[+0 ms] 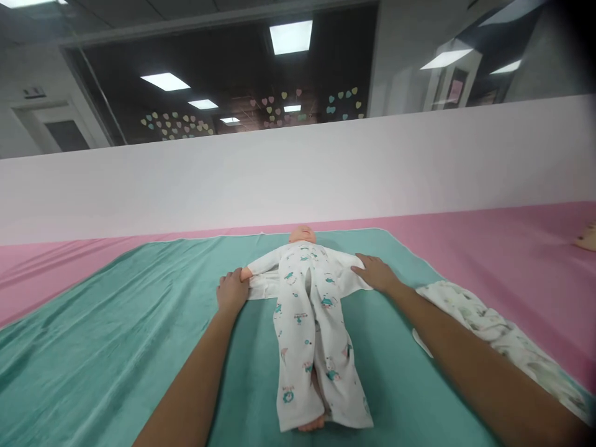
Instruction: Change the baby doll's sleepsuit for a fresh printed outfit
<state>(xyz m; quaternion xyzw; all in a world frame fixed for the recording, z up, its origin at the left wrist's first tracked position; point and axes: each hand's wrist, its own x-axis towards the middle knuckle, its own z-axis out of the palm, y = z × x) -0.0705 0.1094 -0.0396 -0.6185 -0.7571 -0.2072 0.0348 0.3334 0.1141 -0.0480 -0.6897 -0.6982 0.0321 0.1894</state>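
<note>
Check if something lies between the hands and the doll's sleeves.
Nothing visible does. The left hand touches one sleeve of the doll, the right hand lies on the other; the printed cloth lies aside.

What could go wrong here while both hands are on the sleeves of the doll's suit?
1. The left hand and right hand sit on opposite sleeves of the sleepsuit; an uneven tug might roll the doll sideways.
2. The teal blanket is wrinkled at the left and might bunch under the doll.
</note>
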